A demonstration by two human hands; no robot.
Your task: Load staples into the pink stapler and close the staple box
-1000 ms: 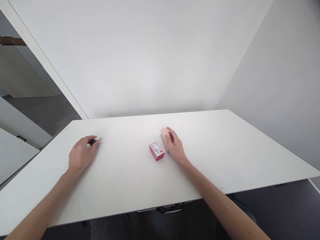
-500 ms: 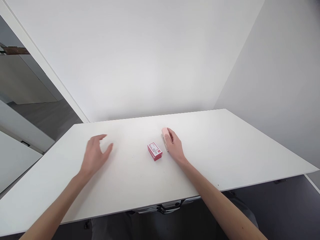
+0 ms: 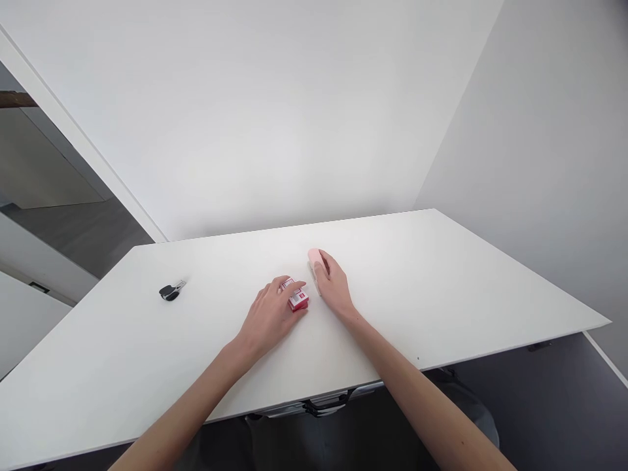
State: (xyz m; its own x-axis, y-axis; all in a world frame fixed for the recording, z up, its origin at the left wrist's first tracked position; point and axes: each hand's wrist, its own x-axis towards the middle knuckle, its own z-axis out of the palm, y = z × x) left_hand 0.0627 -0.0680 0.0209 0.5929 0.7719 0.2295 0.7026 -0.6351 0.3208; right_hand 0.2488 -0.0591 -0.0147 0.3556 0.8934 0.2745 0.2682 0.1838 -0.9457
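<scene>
The person's left hand (image 3: 269,320) is curled about the red-and-white boxes (image 3: 298,299), a small stack near the middle of the table (image 3: 383,281), with one finger reaching over the top and the thumb by the near side; whether it grips them firmly cannot be told. The right hand (image 3: 334,284) is closed on the pink stapler (image 3: 315,257), thumb laid on it and fingers along its right side (the pale base shows at its left edge). The stapler is just beyond the boxes and to their right, a narrow gap between them. A black tool (image 3: 170,292) lies on the table's left part, well apart from both hands, its silver end pointing right. Behind the table rises a white wall (image 3: 294,118)
</scene>
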